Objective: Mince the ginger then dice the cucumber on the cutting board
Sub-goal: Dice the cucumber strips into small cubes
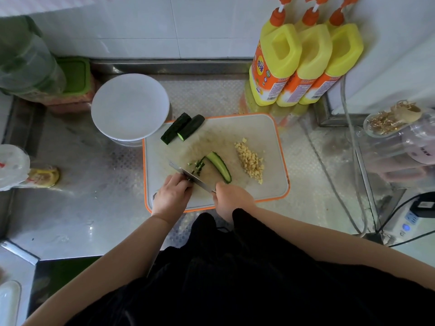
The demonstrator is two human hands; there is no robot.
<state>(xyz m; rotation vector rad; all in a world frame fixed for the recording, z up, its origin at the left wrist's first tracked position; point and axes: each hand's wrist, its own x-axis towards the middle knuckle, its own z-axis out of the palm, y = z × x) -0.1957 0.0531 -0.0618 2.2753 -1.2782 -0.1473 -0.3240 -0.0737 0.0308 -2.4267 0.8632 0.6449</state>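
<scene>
A white cutting board (263,128) with an orange rim lies on the steel counter. Minced ginger (250,161) is piled on its right side. Two dark cucumber pieces (182,128) lie at the board's far left corner. A cucumber wedge (220,166) lies in the middle, with small diced cucumber bits (197,167) beside it. My right hand (231,200) grips the handle of a knife (188,173) whose blade runs up-left across the board. My left hand (173,194) has curled fingers holding cucumber strips down against the blade; the strips are mostly hidden.
A white bowl (130,107) stands just left of the board's far corner. Three yellow bottles (306,64) stand behind the board on the right. A green-lidded container (75,78) is at the back left, a jar (390,123) and cables on the right.
</scene>
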